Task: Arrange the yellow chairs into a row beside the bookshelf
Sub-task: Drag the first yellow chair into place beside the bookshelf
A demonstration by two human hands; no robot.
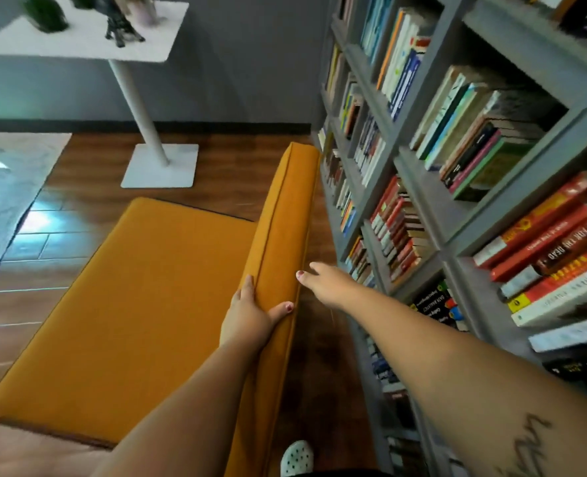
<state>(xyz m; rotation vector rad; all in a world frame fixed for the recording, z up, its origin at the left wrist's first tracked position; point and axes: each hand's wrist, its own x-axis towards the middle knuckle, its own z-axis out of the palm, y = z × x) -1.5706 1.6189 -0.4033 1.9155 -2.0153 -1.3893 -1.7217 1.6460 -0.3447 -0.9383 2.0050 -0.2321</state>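
Note:
A yellow chair (140,297) stands on the wooden floor with its back toward the grey bookshelf (419,166) on the right. My left hand (250,315) grips the top of the chair's backrest (285,215), fingers on the seat side and thumb over the top. My right hand (323,280) reaches behind the backrest, its thumb touching the rear edge; its fingers are hidden behind the chair back. A narrow strip of floor separates the backrest from the bookshelf. No other yellow chair is in view.
A white pedestal table (137,84) with dark ornaments stands ahead on a square base (161,166). A pale rug (6,187) lies at the left. A white spotted shoe (297,457) shows at the bottom, between chair and bookshelf.

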